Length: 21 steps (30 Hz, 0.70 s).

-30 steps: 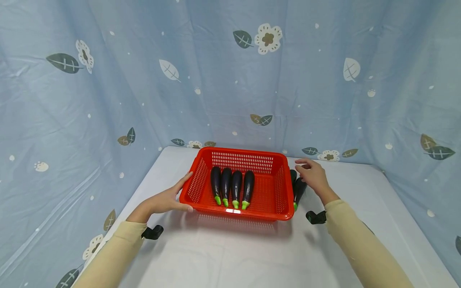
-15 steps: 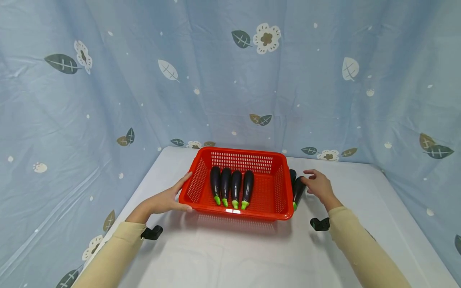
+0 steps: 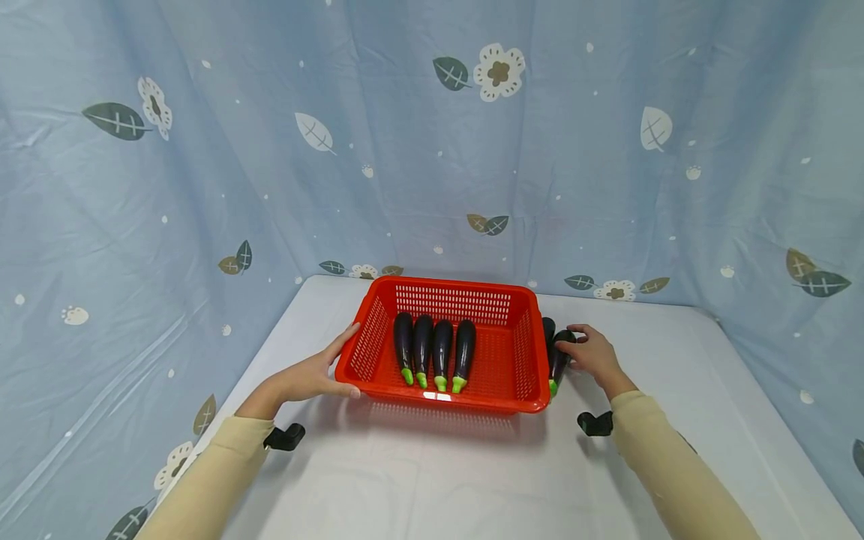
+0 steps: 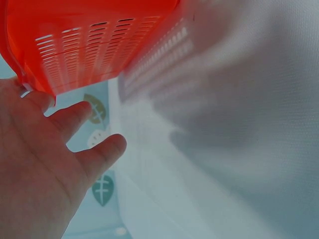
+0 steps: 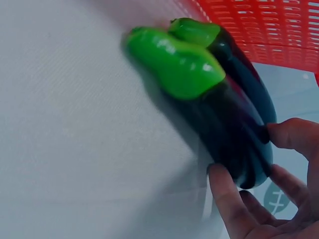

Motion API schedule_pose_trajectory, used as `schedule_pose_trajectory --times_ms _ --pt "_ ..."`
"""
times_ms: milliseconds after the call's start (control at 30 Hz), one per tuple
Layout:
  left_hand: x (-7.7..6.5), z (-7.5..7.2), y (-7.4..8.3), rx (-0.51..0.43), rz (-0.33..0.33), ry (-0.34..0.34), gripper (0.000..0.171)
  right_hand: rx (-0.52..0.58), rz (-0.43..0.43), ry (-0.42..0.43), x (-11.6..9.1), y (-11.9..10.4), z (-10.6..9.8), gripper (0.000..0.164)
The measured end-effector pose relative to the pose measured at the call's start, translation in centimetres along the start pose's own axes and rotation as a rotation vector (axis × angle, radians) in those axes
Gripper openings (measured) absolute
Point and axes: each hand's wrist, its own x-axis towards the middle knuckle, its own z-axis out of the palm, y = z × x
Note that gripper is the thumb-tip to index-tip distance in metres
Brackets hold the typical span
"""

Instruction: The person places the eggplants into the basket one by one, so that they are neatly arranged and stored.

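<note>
Outside the right wall of a red perforated plastic basket [image 3: 486, 403], two dark purple eggplants with green stem ends lie side by side. My right hand [image 3: 597, 356] pinches the outer eggplant [image 5: 224, 119] near its rounded end, thumb on one side and fingers on the other. The inner eggplant [image 5: 249, 74] sits between it and the basket wall, partly hidden in the head view. My left hand [image 3: 310, 377] rests at the basket's left front corner, fingers spread and fairly straight against the rim. Several eggplants [image 3: 442, 352] lie in a row inside the basket, stems toward me.
The basket stands on a white-covered table [image 3: 418, 480]. A blue curtain [image 3: 405, 150] printed with leaves and flowers hangs behind and at the sides. Black wrist devices sit below both hands.
My right hand first drew back to the right from above the eggplants, then lowered leftward and took hold of the outer one. The left hand and basket stay in place.
</note>
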Motion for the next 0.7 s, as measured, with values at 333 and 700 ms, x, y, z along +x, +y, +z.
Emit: schedule_pose_trajectory --times_ms 333,700 --pt "0.0 0.0 0.0 -0.007 0.005 0.001 0.120 -0.017 0.025 -0.006 -0.6 0.6 -1.4 0.065" --pt "0.3 0.1 -0.7 -0.009 -0.008 0.003 0.119 -0.015 0.044 0.011 -1.9 2.6 -3.9 0.065"
